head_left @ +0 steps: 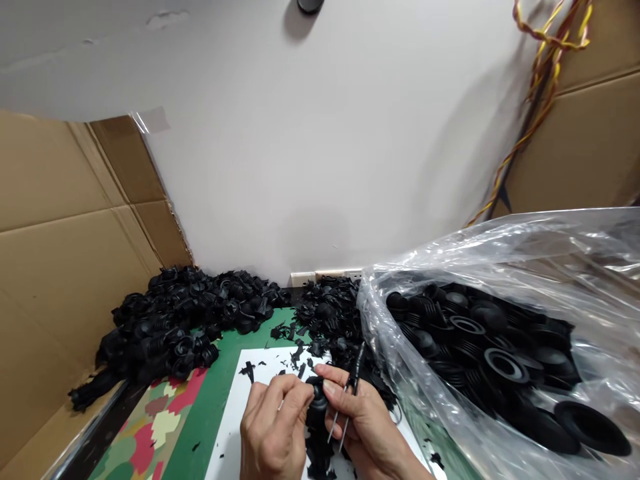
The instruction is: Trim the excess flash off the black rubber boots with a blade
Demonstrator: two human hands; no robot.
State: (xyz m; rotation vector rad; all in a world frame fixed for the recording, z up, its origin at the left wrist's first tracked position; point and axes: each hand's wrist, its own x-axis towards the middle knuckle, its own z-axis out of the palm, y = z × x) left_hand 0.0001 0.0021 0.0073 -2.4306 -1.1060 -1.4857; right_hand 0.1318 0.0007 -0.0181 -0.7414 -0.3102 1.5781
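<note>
A small ribbed black rubber part (316, 402) sits between my two hands, low in the middle of the view. My left hand (274, 427) is closed, its thumb and forefinger pinching the part's left side. With thumb and fingertips, my right hand (367, 417) grips the same part from the right. Tucked among the right fingers is a pair of tweezers (356, 375), black at the upper end, its two thin metal prongs pointing down. Under the hands lies a white sheet (233, 417) strewn with black rubber scraps.
Ribbed black rubber parts (190, 313) are heaped at the left, and rubber trimmings (333, 310) lie behind the sheet. A clear plastic bag (390, 360) of black rubber parts fills the right. Cardboard (65, 200) stands at left; twisted wires (543, 80) hang at right.
</note>
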